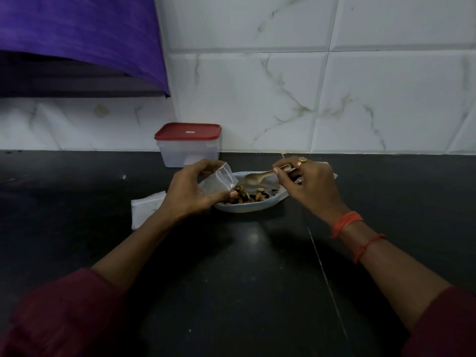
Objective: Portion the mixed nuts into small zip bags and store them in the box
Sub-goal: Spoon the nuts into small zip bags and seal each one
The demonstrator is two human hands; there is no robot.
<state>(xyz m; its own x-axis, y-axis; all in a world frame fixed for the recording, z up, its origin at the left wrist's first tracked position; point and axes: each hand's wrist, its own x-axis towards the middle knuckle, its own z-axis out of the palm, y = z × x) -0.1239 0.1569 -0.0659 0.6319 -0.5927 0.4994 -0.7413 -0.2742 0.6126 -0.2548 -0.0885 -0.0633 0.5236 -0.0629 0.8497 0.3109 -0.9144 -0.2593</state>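
Observation:
A shallow white plate [244, 206] on the dark counter holds mixed nuts [244, 195]. My left hand [190, 191] holds a small clear zip bag [219, 180] tilted over the plate's left side, its mouth pointing toward the nuts. My right hand [306, 184] pinches the handle of a small spoon [257, 176], whose bowl hovers above the plate, just right of the bag. A clear plastic box [189, 150] with a red lid stands shut against the wall behind my left hand.
More flat zip bags [145, 210] lie on the counter under my left wrist. White marble-look tiles form the back wall. A purple sheet [77, 42] hangs at the upper left. Red bands circle my right wrist.

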